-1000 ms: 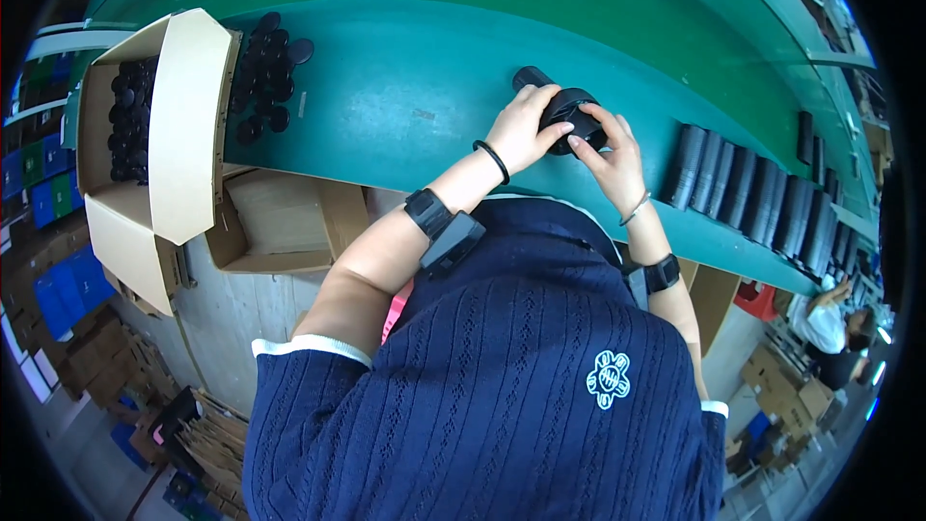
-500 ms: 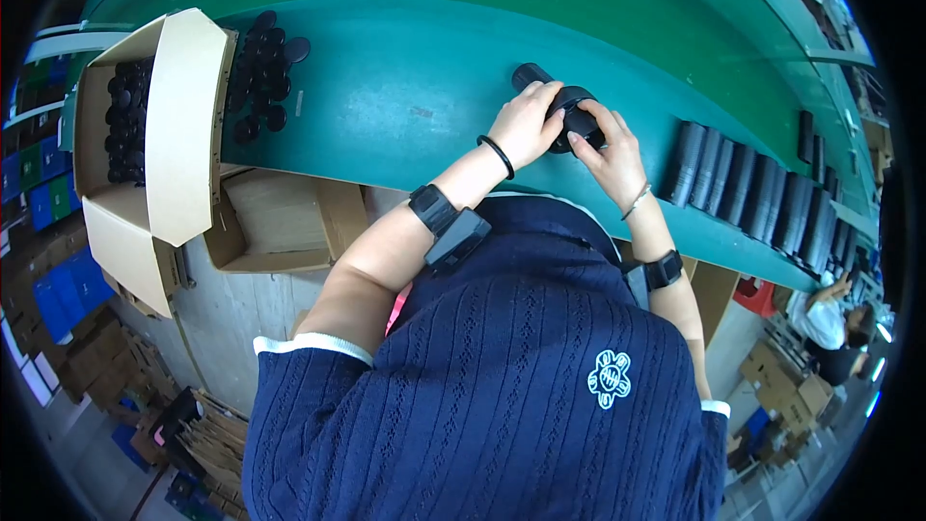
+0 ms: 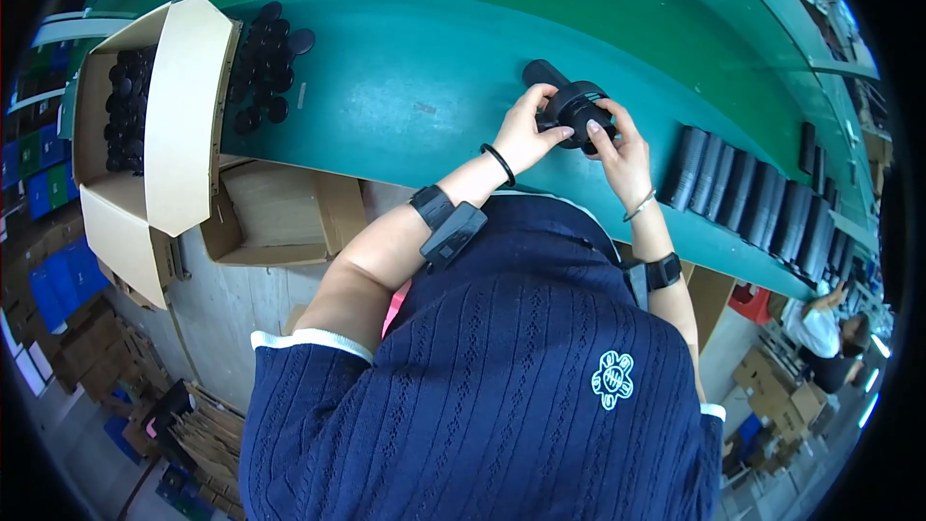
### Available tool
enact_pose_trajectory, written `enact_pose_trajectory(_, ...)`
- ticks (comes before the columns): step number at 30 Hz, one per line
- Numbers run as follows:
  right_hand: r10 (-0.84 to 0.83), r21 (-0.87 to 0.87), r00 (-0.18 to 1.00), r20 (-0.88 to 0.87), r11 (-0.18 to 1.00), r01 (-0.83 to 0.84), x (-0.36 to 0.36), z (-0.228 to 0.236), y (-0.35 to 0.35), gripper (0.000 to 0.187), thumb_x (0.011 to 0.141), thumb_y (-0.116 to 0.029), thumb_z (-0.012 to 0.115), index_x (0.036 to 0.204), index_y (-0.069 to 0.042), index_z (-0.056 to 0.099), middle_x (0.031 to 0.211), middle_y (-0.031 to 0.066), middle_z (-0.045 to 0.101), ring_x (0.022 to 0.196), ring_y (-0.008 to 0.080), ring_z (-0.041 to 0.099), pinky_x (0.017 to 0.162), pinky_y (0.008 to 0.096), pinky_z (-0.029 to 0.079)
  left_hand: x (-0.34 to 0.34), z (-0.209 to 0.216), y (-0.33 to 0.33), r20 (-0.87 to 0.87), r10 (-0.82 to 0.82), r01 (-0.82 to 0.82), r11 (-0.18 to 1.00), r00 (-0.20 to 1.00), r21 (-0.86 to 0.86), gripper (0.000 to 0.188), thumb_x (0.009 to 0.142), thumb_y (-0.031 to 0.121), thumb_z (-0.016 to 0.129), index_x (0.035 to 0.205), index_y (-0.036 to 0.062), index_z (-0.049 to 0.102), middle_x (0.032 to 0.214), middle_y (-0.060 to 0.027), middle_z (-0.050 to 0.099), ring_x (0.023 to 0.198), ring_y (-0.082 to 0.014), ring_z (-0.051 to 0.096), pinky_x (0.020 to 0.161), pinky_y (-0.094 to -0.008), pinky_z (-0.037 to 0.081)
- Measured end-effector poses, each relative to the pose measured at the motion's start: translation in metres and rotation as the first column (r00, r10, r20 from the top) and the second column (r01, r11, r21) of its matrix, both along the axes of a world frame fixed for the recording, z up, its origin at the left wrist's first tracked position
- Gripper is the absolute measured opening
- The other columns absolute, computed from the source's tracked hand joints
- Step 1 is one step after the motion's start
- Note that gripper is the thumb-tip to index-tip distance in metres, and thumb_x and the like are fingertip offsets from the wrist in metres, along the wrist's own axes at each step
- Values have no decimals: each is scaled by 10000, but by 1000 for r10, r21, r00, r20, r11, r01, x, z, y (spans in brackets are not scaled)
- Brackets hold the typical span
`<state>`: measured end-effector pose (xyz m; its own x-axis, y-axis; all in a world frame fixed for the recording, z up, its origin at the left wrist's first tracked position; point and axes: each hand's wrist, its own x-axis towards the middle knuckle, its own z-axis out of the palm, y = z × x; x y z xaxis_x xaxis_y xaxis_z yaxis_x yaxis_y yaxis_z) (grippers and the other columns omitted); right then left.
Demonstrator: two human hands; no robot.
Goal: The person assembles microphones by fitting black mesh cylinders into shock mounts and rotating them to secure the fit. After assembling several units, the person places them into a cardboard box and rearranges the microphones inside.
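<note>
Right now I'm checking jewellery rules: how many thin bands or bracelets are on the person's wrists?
2: a black band just behind the left hand, and a silvery bracelet just behind the right hand. None looks hidden.

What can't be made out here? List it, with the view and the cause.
- Surfaces of the black handled piece behind the left hand and right hand: head view, covered by them.
- Count of black discs in the cardboard box: head view, partly hidden by its flap.
- Anything the co-worker holds: head view, too small.
</note>
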<state>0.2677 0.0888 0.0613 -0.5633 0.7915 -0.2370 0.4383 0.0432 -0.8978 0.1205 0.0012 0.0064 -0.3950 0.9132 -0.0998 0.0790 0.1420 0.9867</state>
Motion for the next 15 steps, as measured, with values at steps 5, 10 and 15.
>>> enact_pose_trajectory(5,-17,-78,999,-30,997,15,3,-8,0,326,918,-171,559,1221,-72,492,913,96,580,716,140,620,540,246,558,1,0,6,11,98,-98,995,995,27,520,699,54,750,1130,46,458,943,-109,553,786,-189,591,651,-296,495)
enact_pose_trajectory(10,-113,-302,985,-134,951,68,7,-18,1,305,972,-221,450,1239,-76,454,966,120,578,687,172,645,544,226,547,5,-6,6,272,60,-75,996,961,44,529,719,20,716,1155,59,419,915,-100,546,749,-164,575,629,-292,487)
enact_pose_trajectory(15,-128,-349,980,-149,935,69,7,-18,-4,313,984,-244,418,1254,-87,438,964,125,584,639,188,656,544,218,542,12,-12,8,140,70,-87,989,988,119,466,808,11,634,1192,58,373,900,-57,534,735,-106,548,627,-245,452)
